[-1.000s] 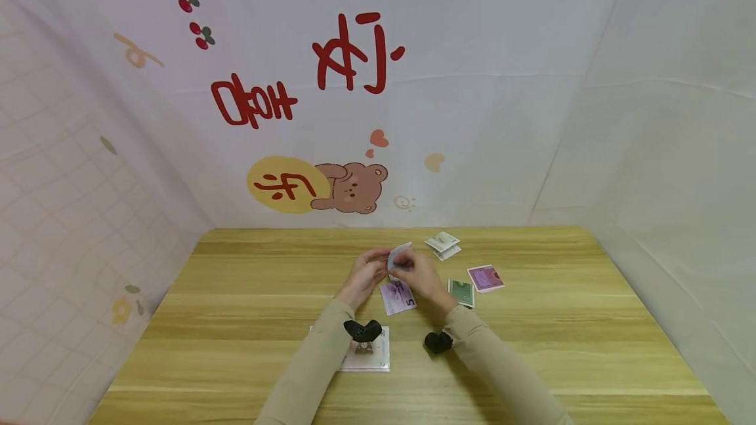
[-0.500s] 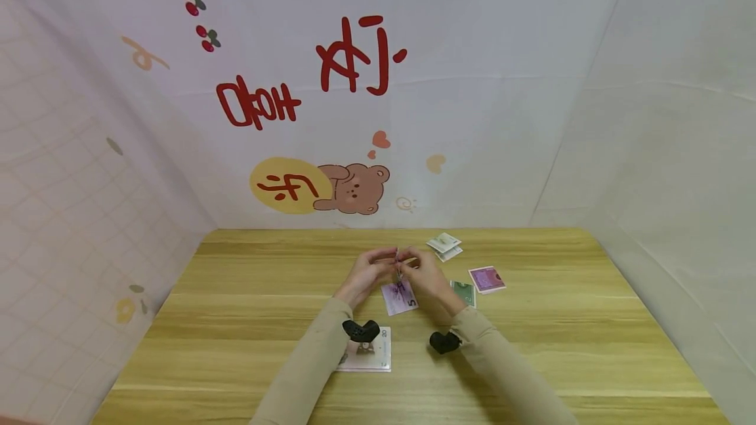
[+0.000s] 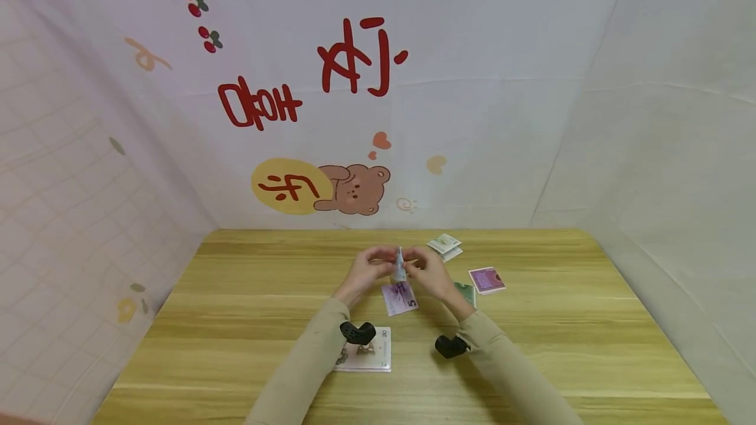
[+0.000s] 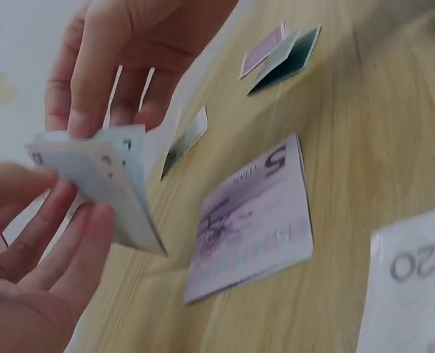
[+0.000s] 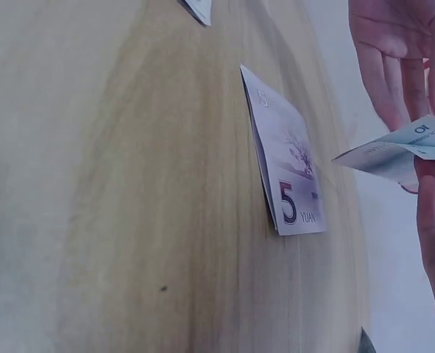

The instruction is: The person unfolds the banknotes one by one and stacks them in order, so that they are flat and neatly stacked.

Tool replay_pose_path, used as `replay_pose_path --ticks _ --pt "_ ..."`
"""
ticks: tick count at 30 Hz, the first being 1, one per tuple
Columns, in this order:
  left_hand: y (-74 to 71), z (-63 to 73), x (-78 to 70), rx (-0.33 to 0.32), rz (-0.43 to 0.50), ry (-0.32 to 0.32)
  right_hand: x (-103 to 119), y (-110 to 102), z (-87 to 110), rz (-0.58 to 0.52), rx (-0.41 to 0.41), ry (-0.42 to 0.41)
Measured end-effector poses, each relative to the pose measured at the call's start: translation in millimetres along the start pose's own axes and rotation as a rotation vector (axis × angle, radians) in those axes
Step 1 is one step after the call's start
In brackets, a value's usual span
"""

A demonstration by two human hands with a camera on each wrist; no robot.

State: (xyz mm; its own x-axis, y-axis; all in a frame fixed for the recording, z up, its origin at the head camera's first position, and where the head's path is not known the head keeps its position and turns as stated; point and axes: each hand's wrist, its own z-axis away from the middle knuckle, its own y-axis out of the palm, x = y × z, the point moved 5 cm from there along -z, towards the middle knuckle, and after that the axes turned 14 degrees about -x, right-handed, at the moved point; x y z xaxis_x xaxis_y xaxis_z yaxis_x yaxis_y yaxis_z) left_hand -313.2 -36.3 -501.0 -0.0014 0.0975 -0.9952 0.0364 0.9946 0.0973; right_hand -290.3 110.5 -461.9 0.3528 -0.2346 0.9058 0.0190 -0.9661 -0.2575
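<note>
Between both hands is a folded light-blue banknote (image 3: 399, 266), held above the table; the right wrist view shows a "10" on this banknote (image 5: 394, 154). My left hand (image 3: 367, 271) pinches one side between thumb and fingers. On the opposite side my right hand (image 3: 430, 274) grips it by its upper edge, as the left wrist view shows. The halves of the note stand slightly apart. Just below the hands lies a folded purple 5 yuan banknote (image 3: 399, 298), its fold a little raised in the wrist views.
Nearer me, pale 20 banknotes (image 3: 378, 356) lie partly under the left forearm. To the right are a folded green note (image 3: 466, 292), partly hidden by the right hand, and a magenta note (image 3: 487, 279). A folded whitish-green note (image 3: 444, 242) lies farther back. A printed cloth (image 3: 484, 117) hangs behind the table.
The light-blue note has gone from bent over the right fingers to upright between both hands. My right wrist has shifted slightly right, covering more of the green note.
</note>
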Motion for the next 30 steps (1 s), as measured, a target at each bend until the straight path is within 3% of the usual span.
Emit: replay_pose_path --ticks 10,18,24,30 --pt "-1.5 6.1 -7.5 0.001 -0.091 0.032 6.3 1.0 5.6 -0.02 0.009 -0.029" --pt "-10.6 22.2 -32.2 -0.035 -0.137 0.084 3.8 -5.0 9.5 -0.059 -0.02 0.034" --pt "-28.2 16.4 -17.4 -0.133 -0.128 0.097 -0.1 -12.7 12.4 -0.087 -0.061 0.091" --pt "-45.6 15.8 -14.6 -0.191 -0.118 0.076 -2.5 -19.0 14.0 -0.062 -0.084 0.054"
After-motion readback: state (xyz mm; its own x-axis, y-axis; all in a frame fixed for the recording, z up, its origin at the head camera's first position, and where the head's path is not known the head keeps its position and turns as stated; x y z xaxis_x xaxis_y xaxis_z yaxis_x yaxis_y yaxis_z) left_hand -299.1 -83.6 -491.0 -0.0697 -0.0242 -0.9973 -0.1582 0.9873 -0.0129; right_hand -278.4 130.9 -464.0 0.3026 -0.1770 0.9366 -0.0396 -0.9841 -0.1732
